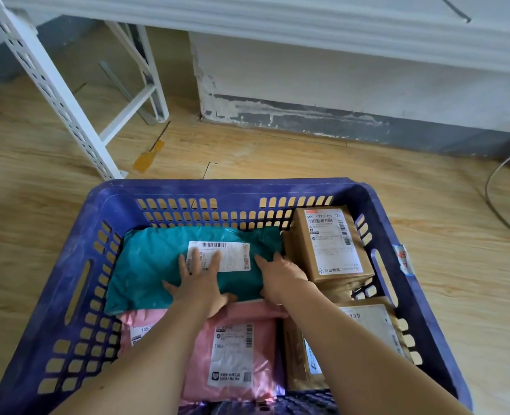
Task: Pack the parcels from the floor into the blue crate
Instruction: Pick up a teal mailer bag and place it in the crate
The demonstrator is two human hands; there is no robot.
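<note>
Teal plastic mailer parcel (151, 265), white barcode label (232, 256), lies flat in blue slotted plastic crate (217, 187); left hand (201, 283) and right hand (280, 280) press it, fingers (216, 262) straight, released.

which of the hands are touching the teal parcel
Touching, both. The head view shows the left hand flat on the teal parcel, fingers over its white label, and the right hand resting on its right end.

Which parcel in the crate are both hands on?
The teal mailer, far left in the blue crate: left hand and right hand both lie flat on it. The others are pink mailers and brown boxes.
</note>
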